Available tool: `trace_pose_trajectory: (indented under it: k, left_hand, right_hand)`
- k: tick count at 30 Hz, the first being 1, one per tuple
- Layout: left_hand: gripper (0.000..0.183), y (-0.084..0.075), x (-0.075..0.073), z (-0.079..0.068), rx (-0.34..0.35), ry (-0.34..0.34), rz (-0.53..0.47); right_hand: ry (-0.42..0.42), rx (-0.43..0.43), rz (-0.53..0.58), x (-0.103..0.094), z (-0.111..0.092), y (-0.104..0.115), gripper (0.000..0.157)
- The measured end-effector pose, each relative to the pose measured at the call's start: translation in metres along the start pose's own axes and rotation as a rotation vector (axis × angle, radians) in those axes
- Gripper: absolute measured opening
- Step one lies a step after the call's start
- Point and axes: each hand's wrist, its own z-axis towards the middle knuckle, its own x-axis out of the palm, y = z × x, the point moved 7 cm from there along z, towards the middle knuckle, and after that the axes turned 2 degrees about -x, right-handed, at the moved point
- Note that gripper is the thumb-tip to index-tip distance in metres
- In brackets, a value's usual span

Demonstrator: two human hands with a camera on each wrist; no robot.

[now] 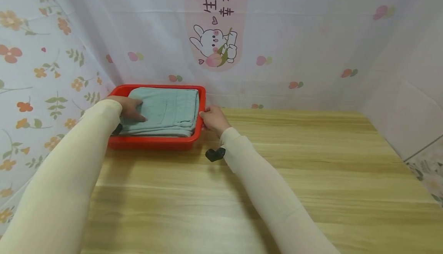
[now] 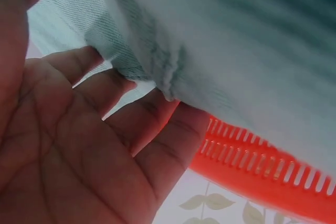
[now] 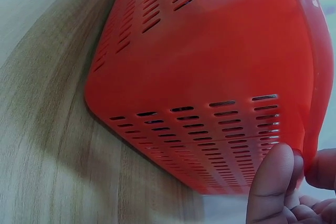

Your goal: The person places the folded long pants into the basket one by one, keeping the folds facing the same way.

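Light blue folded jeans (image 1: pixel 155 107) lie in a red plastic basket (image 1: pixel 152 143) with slotted walls. My left hand (image 1: pixel 126 107) is at the left side of the jeans, its spread fingers touching the cloth. In the left wrist view the left palm (image 2: pixel 68 150) faces the camera and its nearly straight fingers meet a seam of the jeans (image 2: pixel 157 40). My right hand (image 1: pixel 214 119) grips the basket's right rim. The right wrist view shows the right hand's thumb and fingers (image 3: pixel 270 182) pinching the rim, beside the slotted outer wall of the basket (image 3: pixel 220 66).
The basket stands on a wood-grain table (image 1: pixel 277 161), near its back left. Behind it hangs a white curtain (image 1: pixel 294 46) with a printed rabbit, and a floral cloth (image 1: pixel 45 73) runs along the left. A black piece (image 1: pixel 215 154) is attached at the right wrist.
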Motion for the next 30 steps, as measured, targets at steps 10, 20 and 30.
trace_pose_trajectory:
  k: [10, 20, 30]
  left_hand:
    - [0.104, -0.005, -0.003, -0.004, -0.003, -0.058, 0.004]
    - [0.075, -0.036, -0.019, 0.012, 0.069, -0.282, -0.054]
    - [0.115, -0.023, -0.012, 0.044, -0.041, -0.051, -0.185]
  right_hand:
    - [-0.002, -0.012, 0.014, 0.002, -0.001, 0.002, 0.018]
    - [0.004, -0.031, -0.024, 0.000, 0.000, 0.001, 0.020]
    - [0.020, -0.016, 0.026, 0.003, -0.004, 0.002, 0.019]
